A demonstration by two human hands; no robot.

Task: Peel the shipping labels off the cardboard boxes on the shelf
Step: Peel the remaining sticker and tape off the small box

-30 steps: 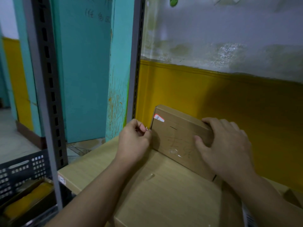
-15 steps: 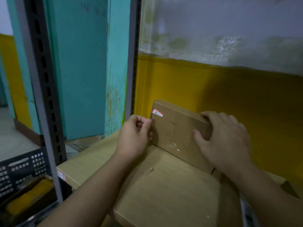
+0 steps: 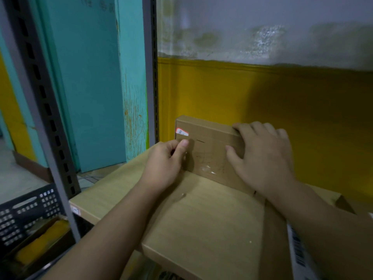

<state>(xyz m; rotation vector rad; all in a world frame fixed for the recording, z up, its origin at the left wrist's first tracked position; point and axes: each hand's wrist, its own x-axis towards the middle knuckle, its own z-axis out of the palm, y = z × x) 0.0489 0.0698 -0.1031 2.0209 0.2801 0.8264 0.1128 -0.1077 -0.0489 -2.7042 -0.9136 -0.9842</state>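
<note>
The small brown cardboard box (image 3: 212, 150) stands on its long edge atop a larger flat cardboard box (image 3: 201, 219) on the shelf. Its long axis runs from far left to near right. A red-and-white label remnant (image 3: 182, 131) sits in the upper-left corner of its front face, with its long side lying along the top edge. The label is directly above the left hand (image 3: 165, 160), the nearer hand (close under it, apparently not touching). That hand is curled into a narrow pinch, thumb to forefinger, with nothing visibly held. The right hand (image 3: 262, 156) grips the box's right end, fingers over the top and thumb on the front. Reaching the label probably takes only a short move upward.
</note>
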